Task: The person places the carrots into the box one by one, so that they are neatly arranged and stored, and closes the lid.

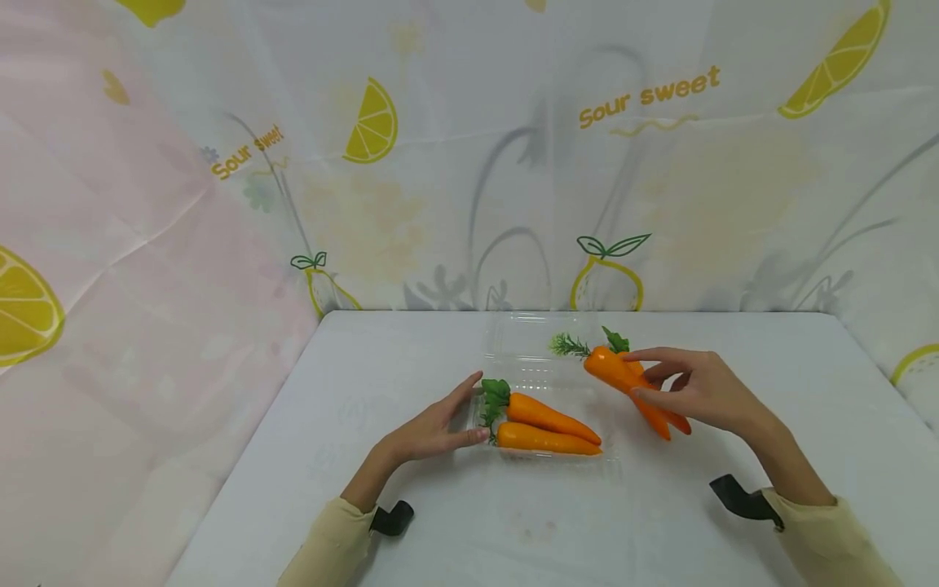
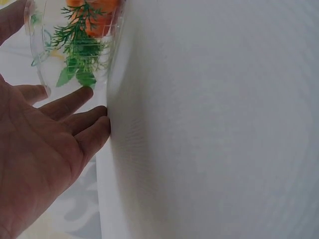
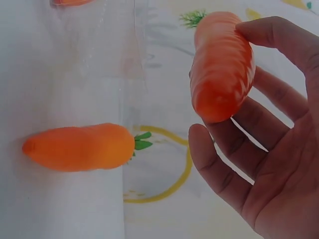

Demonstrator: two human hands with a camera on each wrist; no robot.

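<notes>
My right hand [image 1: 700, 391] pinches an orange carrot [image 3: 222, 69] with feathery green leaves between thumb and fingers, raised off the table. Below it, a second carrot [image 3: 82, 148] with a green leafy top lies on the table; the two cross in the head view. Left of them, two more carrots, one upper [image 1: 550, 413] and one lower [image 1: 543, 439], lie side by side in a clear plastic box [image 1: 609, 469], leaves to the left. The left hand [image 1: 433, 428] spreads its fairly straight fingers around the box's left end, thumb at the near corner.
The box's clear lid [image 1: 539, 326] lies folded back toward the rear edge. Everything stands on a white table [image 1: 381, 359]. Behind it hangs a curtain [image 1: 455, 163] printed with lemons. Black straps [image 1: 744, 497] sit at both sleeve cuffs.
</notes>
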